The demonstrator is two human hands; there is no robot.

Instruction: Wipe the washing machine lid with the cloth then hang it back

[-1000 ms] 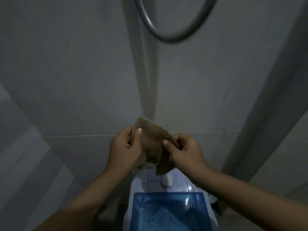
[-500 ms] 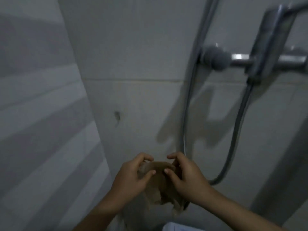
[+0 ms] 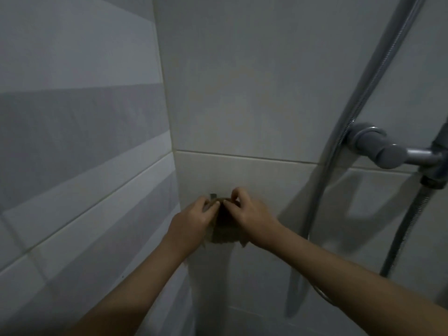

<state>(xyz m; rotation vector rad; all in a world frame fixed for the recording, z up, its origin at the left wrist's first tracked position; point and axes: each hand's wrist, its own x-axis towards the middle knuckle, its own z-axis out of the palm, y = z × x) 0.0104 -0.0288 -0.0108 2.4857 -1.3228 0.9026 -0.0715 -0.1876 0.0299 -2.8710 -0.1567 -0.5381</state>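
A brown woven cloth (image 3: 224, 230) hangs between my two hands against the tiled wall, close to the corner. My left hand (image 3: 194, 220) pinches its upper left edge. My right hand (image 3: 249, 215) pinches its upper right edge, fingertips nearly touching the left ones. A small metal hook (image 3: 212, 196) sticks out of the wall just above my left fingers, level with the cloth's top edge. Whether the cloth rests on the hook is hidden by my fingers. The washing machine is out of view.
A grey striped tile wall (image 3: 80, 154) stands at the left and meets the pale tile wall (image 3: 242, 93) in a corner. A shower hose (image 3: 339, 151) runs down at the right, beside a grey tap fitting (image 3: 378, 149) and rail.
My view has risen from the washing machine to the wall. Both hands carried the cloth up and left to the hook near the corner.
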